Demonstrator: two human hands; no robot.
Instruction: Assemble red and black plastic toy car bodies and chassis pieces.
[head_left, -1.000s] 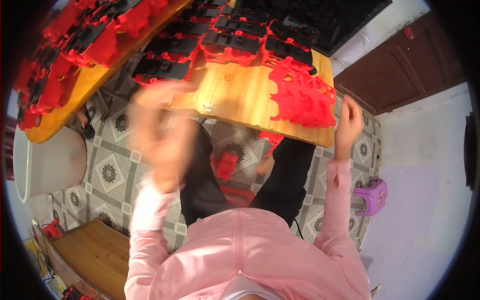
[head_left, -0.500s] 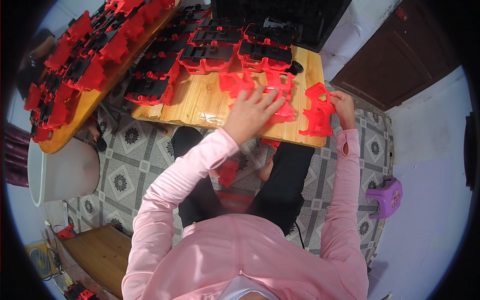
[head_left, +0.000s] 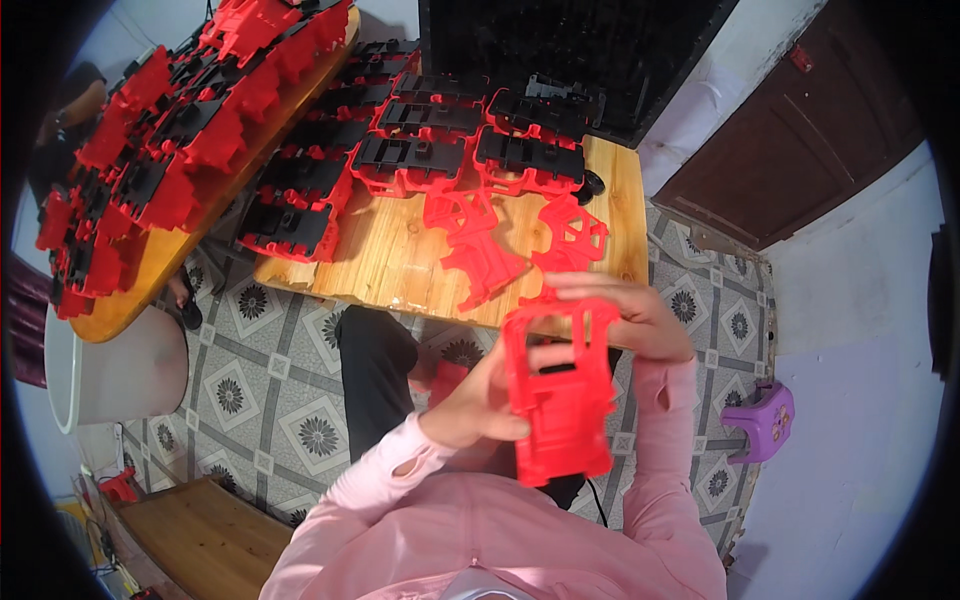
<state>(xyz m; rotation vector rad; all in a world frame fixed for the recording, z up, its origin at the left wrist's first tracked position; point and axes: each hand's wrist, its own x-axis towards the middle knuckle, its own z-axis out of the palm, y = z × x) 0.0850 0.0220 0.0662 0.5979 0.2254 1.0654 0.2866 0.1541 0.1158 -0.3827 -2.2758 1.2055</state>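
Observation:
Above my lap, near the table's front edge, my left hand (head_left: 470, 400) is closed on a red plastic car-body shell (head_left: 565, 400) with window-like cutouts, its thumb on the shell's left side. My right hand (head_left: 645, 315) is just behind the shell's upper end, with fingers stretched out flat towards the left; its thumb is hidden. Beyond it on the table lie another red shell (head_left: 572, 240) and, to its left, a red shell (head_left: 480, 260) close to the edge. Whether the right fingertips touch anything is unclear.
Red shells with black chassis plates (head_left: 410, 160) stand in rows on the wooden table (head_left: 370, 265). More fill a second wooden table (head_left: 130, 285) at the left. A black panel (head_left: 560, 50) rises behind. A white bin (head_left: 130, 380) and purple stool (head_left: 760, 422) stand on the floor.
My left hand has come back from the shells on the table and now holds one above my lap. The right hand has moved left and nearer from the table's right edge, letting go of its shell.

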